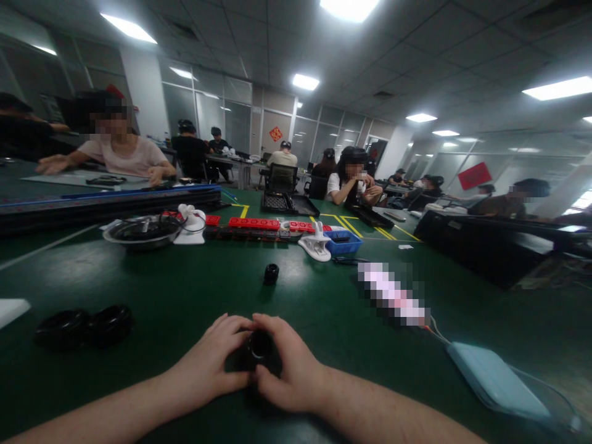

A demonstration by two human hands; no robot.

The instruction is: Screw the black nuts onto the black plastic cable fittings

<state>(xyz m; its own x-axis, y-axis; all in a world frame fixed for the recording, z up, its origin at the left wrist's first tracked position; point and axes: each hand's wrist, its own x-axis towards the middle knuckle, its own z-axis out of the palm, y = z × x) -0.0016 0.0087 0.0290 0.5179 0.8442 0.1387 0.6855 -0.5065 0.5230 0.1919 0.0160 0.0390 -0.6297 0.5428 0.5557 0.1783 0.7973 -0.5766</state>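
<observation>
Both of my hands meet low in the middle of the green table [185,290]. My left hand [210,364] and my right hand [289,367] are closed around a small black cylindrical part [259,348], fingertips touching above it. Most of the part is hidden by my fingers. A second small black cylinder [271,274] stands alone on the table beyond my hands. Two black rings [86,325] lie side by side to my left.
A light blue power bank [494,381] with a cable lies at the right. Further back are a round metal dish [141,232], red and black strips [254,224], a white clip [317,244] and a blue tray [343,242]. Several people sit at tables behind.
</observation>
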